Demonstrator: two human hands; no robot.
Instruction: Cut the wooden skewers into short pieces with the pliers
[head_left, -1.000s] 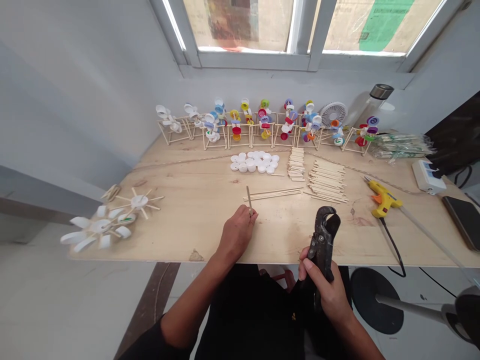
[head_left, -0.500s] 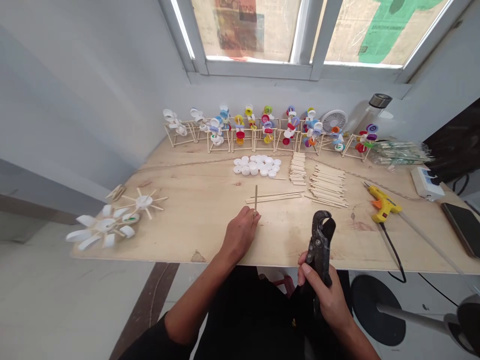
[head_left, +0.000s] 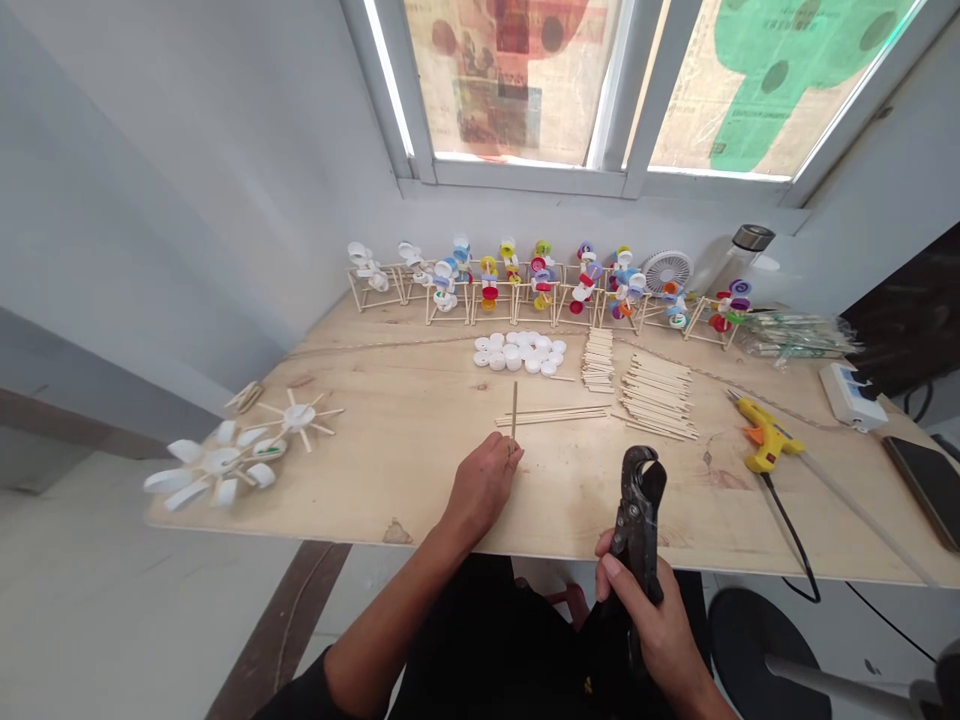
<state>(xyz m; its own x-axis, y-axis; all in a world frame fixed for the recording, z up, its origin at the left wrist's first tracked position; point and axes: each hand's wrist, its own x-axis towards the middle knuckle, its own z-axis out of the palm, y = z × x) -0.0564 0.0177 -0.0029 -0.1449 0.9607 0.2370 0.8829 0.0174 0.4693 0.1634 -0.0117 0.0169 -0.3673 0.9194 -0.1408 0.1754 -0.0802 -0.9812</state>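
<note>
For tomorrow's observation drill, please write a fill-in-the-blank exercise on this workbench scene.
1. The wooden stick in the left hand stands ____, not flat.
2. The black pliers are gripped by the ____ hand.
3. The body of the hot glue gun is ____.
4. The bottle caps piled on the plywood table are mostly ____.

Missing words: upright; right; yellow; white.

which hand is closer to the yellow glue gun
Right. The right hand, gripping black pliers, is below and left of the yellow glue gun; the left hand, pinching a wooden stick, is farther left.
</note>
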